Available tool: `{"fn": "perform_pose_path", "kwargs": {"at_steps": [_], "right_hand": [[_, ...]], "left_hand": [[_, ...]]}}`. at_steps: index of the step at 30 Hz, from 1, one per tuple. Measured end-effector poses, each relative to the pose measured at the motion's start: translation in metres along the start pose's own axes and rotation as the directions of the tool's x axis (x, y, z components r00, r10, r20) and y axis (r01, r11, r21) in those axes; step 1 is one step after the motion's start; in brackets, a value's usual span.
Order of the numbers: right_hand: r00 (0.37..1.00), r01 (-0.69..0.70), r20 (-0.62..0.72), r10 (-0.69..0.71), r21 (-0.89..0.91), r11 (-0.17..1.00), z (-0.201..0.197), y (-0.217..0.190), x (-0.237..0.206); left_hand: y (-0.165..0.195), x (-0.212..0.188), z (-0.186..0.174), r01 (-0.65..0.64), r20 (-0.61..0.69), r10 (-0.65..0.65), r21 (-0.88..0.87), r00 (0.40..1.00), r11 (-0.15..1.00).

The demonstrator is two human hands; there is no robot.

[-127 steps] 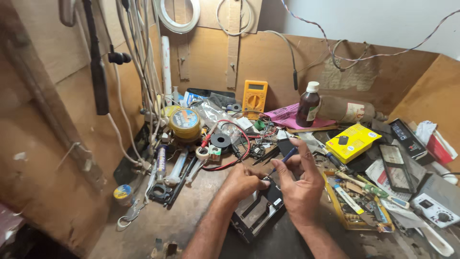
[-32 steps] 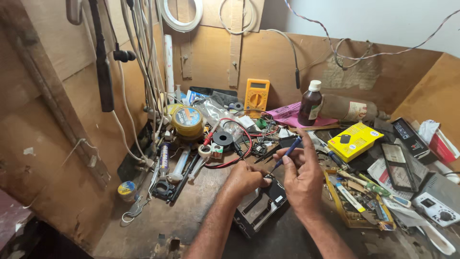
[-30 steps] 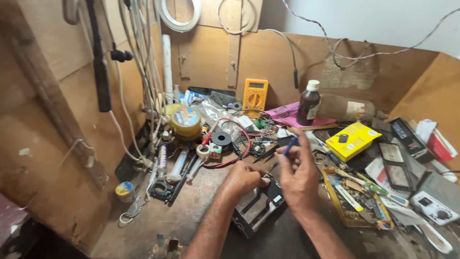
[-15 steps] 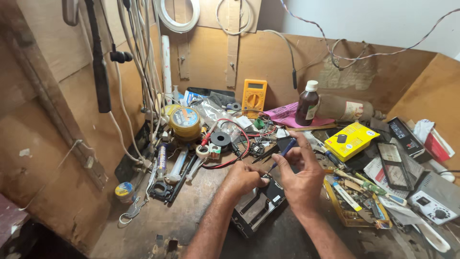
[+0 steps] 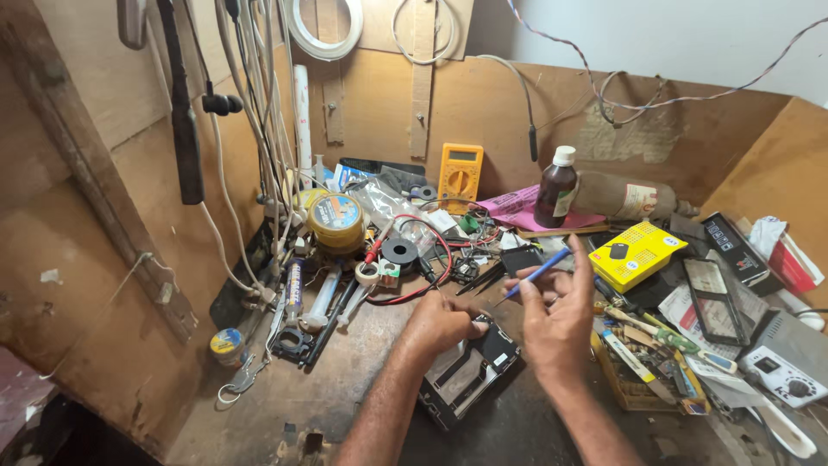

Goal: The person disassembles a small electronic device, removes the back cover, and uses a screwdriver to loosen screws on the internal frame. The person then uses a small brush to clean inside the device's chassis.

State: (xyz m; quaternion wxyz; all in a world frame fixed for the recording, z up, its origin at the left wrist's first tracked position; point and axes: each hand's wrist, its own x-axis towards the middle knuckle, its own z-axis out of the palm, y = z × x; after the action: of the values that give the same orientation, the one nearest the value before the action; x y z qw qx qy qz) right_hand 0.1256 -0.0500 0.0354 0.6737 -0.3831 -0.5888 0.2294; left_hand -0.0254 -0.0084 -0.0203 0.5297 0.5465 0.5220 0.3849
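An electronics repair workshop: cluttered wooden bench (image 5: pixel 345 388), yellow multimeter (image 5: pixel 460 175), hanging cables (image 5: pixel 259 112), solder reel (image 5: pixel 336 222).

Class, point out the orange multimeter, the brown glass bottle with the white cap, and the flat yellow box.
Orange multimeter (image 5: pixel 460 175), head view, dial.
Brown glass bottle (image 5: pixel 555 194), head view, body.
Flat yellow box (image 5: pixel 636 255), head view, top face.

The left hand (image 5: pixel 444 321) hides the near corner of the black device (image 5: pixel 470 371), and the frame's bottom edge cuts off both forearms.

Both hands forward, left hand (image 5: pixel 444 321) fisted low, right hand (image 5: pixel 556 321) raised — fingers pinched.
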Motion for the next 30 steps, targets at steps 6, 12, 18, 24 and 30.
{"fn": "perform_pose_path", "kwargs": {"at_steps": [6, 12, 18, 24, 30], "right_hand": [[0.965, -0.256, -0.035, 0.261, 0.099, 0.962, -0.01, 0.013, -0.003], [0.962, -0.272, 0.023, 0.273, 0.189, 0.944, -0.015, 0.036, -0.004], [0.861, -0.499, 0.054, 0.506, 0.277, 0.821, -0.014, 0.034, 0.001], [0.839, -0.531, 0.032, 0.544, 0.267, 0.804, -0.003, 0.02, 0.005], [0.873, -0.488, 0.088, 0.481, 0.196, 0.85, 0.0, 0.027, 0.005]], "left_hand": [[-0.002, 0.003, -0.003, 0.002, 0.018, -0.004, 0.088, 1.0, 0.996], [-0.002, -0.001, -0.002, -0.007, -0.01, 0.008, 0.055, 1.0, 0.998], [-0.008, 0.005, 0.001, 0.002, -0.014, -0.002, 0.033, 1.0, 0.999], [-0.01, 0.009, 0.001, -0.007, -0.026, 0.009, 0.076, 1.0, 0.997], [-0.005, 0.002, 0.001, 0.017, -0.013, -0.016, 0.037, 1.0, 0.999]]}}
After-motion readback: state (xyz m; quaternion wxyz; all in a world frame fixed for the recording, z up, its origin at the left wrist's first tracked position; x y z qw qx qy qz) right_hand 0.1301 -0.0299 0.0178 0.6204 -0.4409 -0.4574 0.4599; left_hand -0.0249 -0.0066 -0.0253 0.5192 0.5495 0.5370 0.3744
